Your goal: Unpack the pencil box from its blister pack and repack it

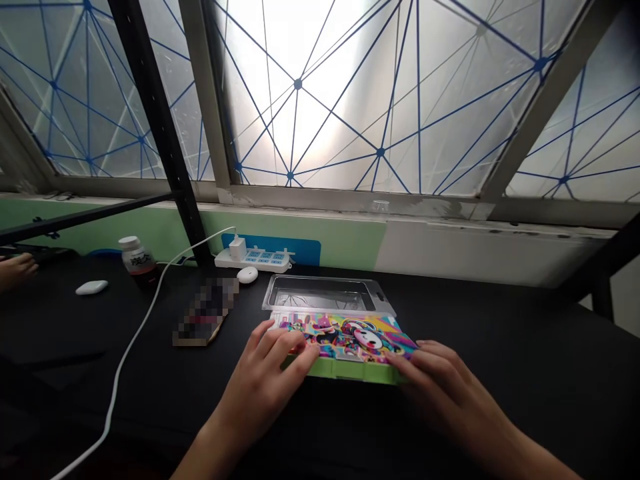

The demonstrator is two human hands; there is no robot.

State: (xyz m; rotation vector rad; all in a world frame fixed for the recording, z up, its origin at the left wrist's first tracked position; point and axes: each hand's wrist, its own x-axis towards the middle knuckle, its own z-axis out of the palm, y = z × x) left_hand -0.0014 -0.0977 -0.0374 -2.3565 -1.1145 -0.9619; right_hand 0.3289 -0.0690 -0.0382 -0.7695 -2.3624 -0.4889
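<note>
A flat green plastic case point(350, 370) lies in front of me on the black table, with a bright, many-coloured cartoon picture point(367, 337) on its top. Along its back edge a clear plastic cover point(325, 293) lies tilted back and see-through. My left hand point(270, 373) grips the case's left side, thumb across the front of the picture and fingers bent over the left part. At the right side my right hand point(445, 380) holds the case, its thumb on the front right corner of the picture and its fingers along the right edge, partly hidden.
A white cable point(135, 343) runs from a charger in a power strip point(257, 260) across the left. There also lie a blurred-out phone point(207, 313), white earbud case point(247, 275), bottle point(137, 260), white oval object point(92, 287). Another person's hand point(19, 268) is far left.
</note>
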